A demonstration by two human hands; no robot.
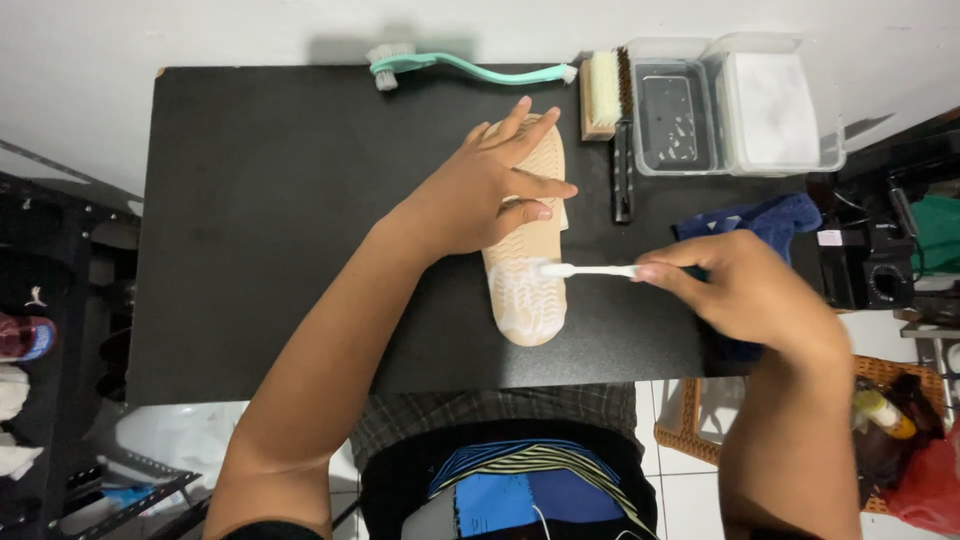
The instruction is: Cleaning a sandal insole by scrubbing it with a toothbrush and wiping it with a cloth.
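- Work surface: a black table [260, 230], rectangular, seen from above. Its far edge runs along a white wall; its near edge lies just in front of the person's body.
- Workpiece: a beige sandal [527, 270] lies sole-up on the table, right of centre, long axis running from the far side toward the near side. White foam covers the near end of the sole. The near end stops short of the table's near edge.
- Left hand [490, 190]: laid flat over the far half of the sandal, fingers spread, pressing it onto the table. It closes around nothing.
- Right hand [745, 290]: closed around the handle of a small white brush [585, 270]. The brush lies level, its head resting on the foamed sole near mid-length.
- Far edge, left to right: a teal long-handled brush [460, 68], a wooden scrub brush [600, 95] with a black handle running toward the near side, a clear tub [675, 118] containing liquid, and a clear tub [775, 105] containing white matter. The last overhangs the table's right edge.
- A blue cloth [765, 220] lies at the right edge, partly under the right hand.
- Open room: the table's left half is bare. The sandal's right side has only a narrow strip before the cloth and the black handle.
- Beyond the right edge: a woven basket [700, 435] on the tiled floor.
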